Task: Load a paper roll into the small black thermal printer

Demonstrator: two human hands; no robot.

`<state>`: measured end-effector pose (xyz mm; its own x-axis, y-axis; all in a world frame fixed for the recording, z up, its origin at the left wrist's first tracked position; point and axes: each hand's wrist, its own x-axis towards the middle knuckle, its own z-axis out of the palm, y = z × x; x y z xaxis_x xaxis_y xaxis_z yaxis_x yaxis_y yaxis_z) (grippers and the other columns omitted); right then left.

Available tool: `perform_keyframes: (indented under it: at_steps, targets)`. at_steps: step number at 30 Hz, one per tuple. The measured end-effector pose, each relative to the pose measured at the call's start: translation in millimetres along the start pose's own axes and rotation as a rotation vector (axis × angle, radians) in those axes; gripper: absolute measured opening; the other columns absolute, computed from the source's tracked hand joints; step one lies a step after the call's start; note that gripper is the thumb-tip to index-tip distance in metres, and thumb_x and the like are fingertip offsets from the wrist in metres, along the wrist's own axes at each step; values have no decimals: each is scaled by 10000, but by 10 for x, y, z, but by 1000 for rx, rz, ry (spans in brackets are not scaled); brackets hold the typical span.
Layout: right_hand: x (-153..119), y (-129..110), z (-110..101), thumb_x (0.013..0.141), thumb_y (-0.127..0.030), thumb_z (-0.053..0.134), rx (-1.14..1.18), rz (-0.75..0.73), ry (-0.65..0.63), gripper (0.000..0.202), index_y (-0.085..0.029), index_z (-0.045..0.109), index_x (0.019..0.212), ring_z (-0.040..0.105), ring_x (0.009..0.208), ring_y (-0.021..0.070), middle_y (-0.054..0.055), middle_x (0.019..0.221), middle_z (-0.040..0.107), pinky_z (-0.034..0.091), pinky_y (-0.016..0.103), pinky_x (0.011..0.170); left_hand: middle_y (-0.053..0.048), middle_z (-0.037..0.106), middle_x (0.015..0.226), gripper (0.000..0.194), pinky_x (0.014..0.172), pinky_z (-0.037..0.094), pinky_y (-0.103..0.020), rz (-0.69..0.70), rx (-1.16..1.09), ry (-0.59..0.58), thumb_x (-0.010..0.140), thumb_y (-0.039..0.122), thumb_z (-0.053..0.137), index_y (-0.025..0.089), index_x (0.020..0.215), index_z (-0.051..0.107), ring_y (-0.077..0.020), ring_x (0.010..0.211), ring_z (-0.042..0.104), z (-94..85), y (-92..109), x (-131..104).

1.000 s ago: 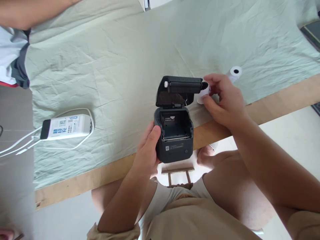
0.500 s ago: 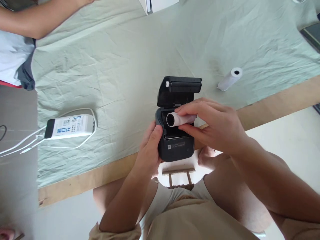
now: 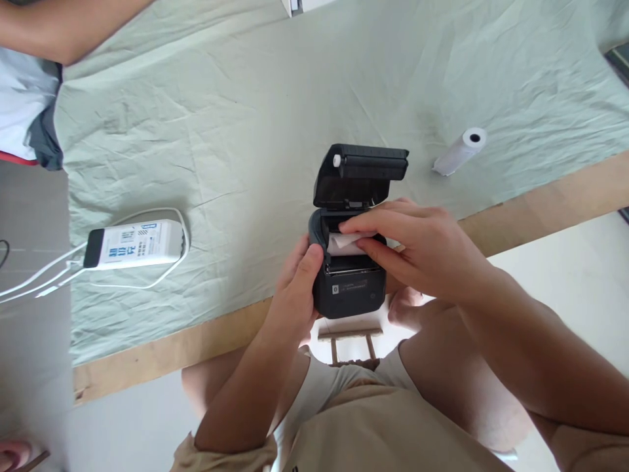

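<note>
- Cloth (image 3: 246, 131): pale green and creased, over a table with a bare wooden edge (image 3: 196, 344); at the top a white box (image 3: 317, 3) is cut off.
- Co-worker's arm (image 3: 73, 29): at upper left, its hand out of frame.
- Printer (image 3: 350, 295): black, cover raised, near the wooden edge; the right hand hides part of its bay.
- Power strip (image 3: 135, 246): well to the left, with large blue Chinese characters; its smaller print is too fine to read.
- Right hand (image 3: 427, 246): thumb and fingers pinch the roll over the bay.
- Left hand (image 3: 295, 288): clasps the printer's left side, thumb in front; its other fingers are mostly hidden.
- Spare roll (image 3: 459, 154): white, on the cloth beyond the right hand.
- Roll (image 3: 344, 244): white, inside the bay, its right end covered by fingers.
- Label (image 3: 350, 287): on the printer's front, a pale square beside illegible text.
</note>
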<state>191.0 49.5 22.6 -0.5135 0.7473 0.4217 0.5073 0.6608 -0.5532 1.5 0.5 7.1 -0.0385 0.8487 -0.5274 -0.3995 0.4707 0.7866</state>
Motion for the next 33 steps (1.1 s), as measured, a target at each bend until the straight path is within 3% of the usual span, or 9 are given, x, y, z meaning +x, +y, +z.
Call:
perform_keyframes:
  at_steps: [4,10,12,16,18,23,27,29,33]
  targets:
    - [-15,-7,30,951,-98,586,-27,52,43,313,-293,731,1148,816,896,179,-33,1035,848,654,333,845,-9,781,924,429,676,602,-235,-12,15,8,835,577,852,218,1050,759,-190,869,752,-8,0,2]
    - [-23,-149,6,909,-8,620,-43,9,242,342,-290,704,1083,805,827,179,-42,962,837,656,333,785,-16,792,947,439,746,628,-260,12,26,26,825,586,852,223,1058,772,-219,956,763,-8,-22,8]
    - [-40,-220,-31,903,27,598,-34,17,244,378,-289,702,1081,804,833,193,-29,953,829,651,344,777,-11,787,918,419,730,621,-255,26,24,28,820,578,856,221,1020,769,-213,929,760,-12,-31,6]
    - [-108,-292,-56,872,38,592,33,24,248,379,-303,686,1010,764,764,186,-24,873,784,623,357,727,5,734,774,414,558,530,-226,-16,27,30,814,593,850,215,947,747,-175,724,716,-17,-27,-6]
    - [-147,-292,-34,872,35,603,86,-56,262,353,-288,667,997,722,703,159,-22,838,761,575,350,668,15,726,761,419,550,523,-221,-40,18,25,810,598,853,213,937,744,-155,685,693,-4,-8,-16]
    - [-220,-271,82,933,-22,632,106,-278,200,212,-220,650,1008,702,689,126,-18,795,764,490,329,611,20,728,810,367,699,592,-248,-25,-35,19,835,540,843,206,910,712,-157,782,713,29,24,-19]
    - [-273,-250,206,1014,-133,615,83,-313,199,91,-208,663,1034,686,710,132,-21,768,757,489,326,624,-21,761,883,525,599,559,-289,7,-15,-128,771,556,887,215,1132,715,-231,813,748,-8,9,-1]
    - [-299,-242,256,1014,-137,615,74,-320,196,93,-209,663,1046,681,736,138,-22,781,764,495,325,650,-27,776,918,578,625,571,-294,29,11,-163,715,475,943,219,1175,702,-232,816,749,-25,5,6]
    - [-328,-228,270,950,-113,602,106,-322,182,154,-203,648,1066,690,815,154,-8,830,771,508,335,713,17,779,963,669,709,599,-262,38,52,-85,601,196,978,237,1190,664,-183,853,732,-19,23,5]
